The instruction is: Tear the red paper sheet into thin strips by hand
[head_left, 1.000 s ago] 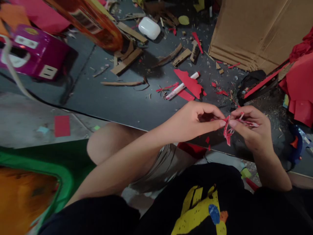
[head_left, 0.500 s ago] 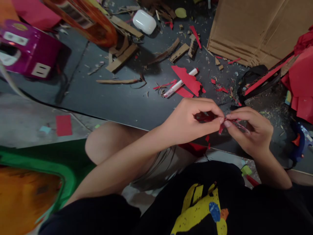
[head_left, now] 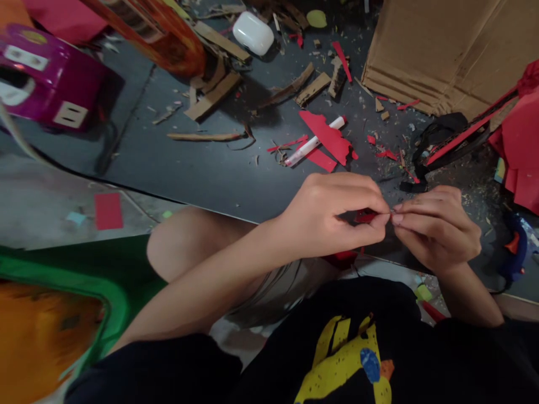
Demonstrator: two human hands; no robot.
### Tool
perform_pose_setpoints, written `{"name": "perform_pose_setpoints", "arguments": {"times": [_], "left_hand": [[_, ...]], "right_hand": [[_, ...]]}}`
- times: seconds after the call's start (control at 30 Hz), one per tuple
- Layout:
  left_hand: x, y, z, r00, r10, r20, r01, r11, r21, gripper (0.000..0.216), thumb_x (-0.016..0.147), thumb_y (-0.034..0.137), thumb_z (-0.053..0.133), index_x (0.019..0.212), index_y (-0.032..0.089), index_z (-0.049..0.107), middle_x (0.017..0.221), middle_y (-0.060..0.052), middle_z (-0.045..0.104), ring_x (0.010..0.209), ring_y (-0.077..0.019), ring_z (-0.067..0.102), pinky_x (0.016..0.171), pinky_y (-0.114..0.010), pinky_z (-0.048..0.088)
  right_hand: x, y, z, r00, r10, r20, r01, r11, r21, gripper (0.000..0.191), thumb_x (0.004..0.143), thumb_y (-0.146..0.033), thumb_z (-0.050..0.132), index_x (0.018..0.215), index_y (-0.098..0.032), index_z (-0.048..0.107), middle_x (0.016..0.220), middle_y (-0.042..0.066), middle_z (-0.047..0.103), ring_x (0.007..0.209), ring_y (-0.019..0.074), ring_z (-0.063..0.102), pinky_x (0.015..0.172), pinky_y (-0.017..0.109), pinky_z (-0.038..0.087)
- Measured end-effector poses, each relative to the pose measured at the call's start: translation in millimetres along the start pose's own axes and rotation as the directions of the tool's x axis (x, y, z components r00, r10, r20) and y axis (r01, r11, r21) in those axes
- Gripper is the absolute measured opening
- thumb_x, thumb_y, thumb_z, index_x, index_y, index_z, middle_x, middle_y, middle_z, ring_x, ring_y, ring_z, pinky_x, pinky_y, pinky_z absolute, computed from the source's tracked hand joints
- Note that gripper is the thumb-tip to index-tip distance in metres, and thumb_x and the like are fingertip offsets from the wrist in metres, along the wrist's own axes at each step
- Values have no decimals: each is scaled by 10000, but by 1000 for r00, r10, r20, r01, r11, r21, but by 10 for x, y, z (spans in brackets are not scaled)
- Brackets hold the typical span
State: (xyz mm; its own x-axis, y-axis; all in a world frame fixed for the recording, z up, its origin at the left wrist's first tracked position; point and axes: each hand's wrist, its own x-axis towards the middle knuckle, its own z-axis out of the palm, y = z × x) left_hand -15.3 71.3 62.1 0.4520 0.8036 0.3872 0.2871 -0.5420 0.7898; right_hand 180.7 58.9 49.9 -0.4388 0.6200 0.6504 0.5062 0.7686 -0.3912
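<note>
Over the front edge of the dark table, my left hand pinches thumb against forefinger. Facing it, my right hand has its fingers closed too, and the two sets of fingertips nearly meet. A small red piece sits between the fingertips, mostly covered, so its kind cannot be made out. Through the gap of my left hand shows a bit of red, in the hand or below it. Beyond my hands lies a white marker, partly under a torn piece of red paper.
Cardboard scraps litter the table. A white earbud case, an orange bottle and a purple box-like device stand at the back left. To the right are a cardboard sheet, red paper and a blue tool.
Both hands have shifted slightly right and down. The right fingers have closed further, and the red, shiny strip seen between the hands before is now mostly hidden.
</note>
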Motion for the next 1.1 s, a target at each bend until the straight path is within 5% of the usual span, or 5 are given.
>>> {"name": "perform_pose_setpoints", "arguments": {"times": [0.27,0.63,0.8,1.1], "left_hand": [[-5,-1,8,997,66,-43,-69,995,-66,156,815,109,605,697,202,648,709,-8,710,648,-94,646,615,-178,509],[12,21,-7,997,-72,26,76,972,-224,151,782,116,606,677,214,653,705,-1,702,620,-91,623,589,-185,499],[18,34,17,983,-180,33,182,943,-280,145,754,131,612,643,221,636,677,10,690,597,-99,600,565,-206,489],[25,30,70,932,-347,102,350,793,-499,109,720,129,605,625,171,638,618,8,627,572,-87,545,504,-197,424]], "right_hand": [[-25,15,-24,995,-92,-24,91,995,-44,107,808,-132,689,828,-232,661,828,-39,752,692,142,697,712,354,469],[-72,88,-92,963,-270,15,270,958,-102,150,793,-138,708,900,-243,724,920,-35,750,765,145,683,747,355,461],[-46,45,-130,964,-247,95,262,940,-220,168,863,-191,634,816,-338,700,893,-105,759,766,134,698,754,355,466],[25,28,-137,944,-319,81,329,905,-270,218,901,-161,573,800,-323,679,839,-123,761,720,99,679,706,327,452]]}}
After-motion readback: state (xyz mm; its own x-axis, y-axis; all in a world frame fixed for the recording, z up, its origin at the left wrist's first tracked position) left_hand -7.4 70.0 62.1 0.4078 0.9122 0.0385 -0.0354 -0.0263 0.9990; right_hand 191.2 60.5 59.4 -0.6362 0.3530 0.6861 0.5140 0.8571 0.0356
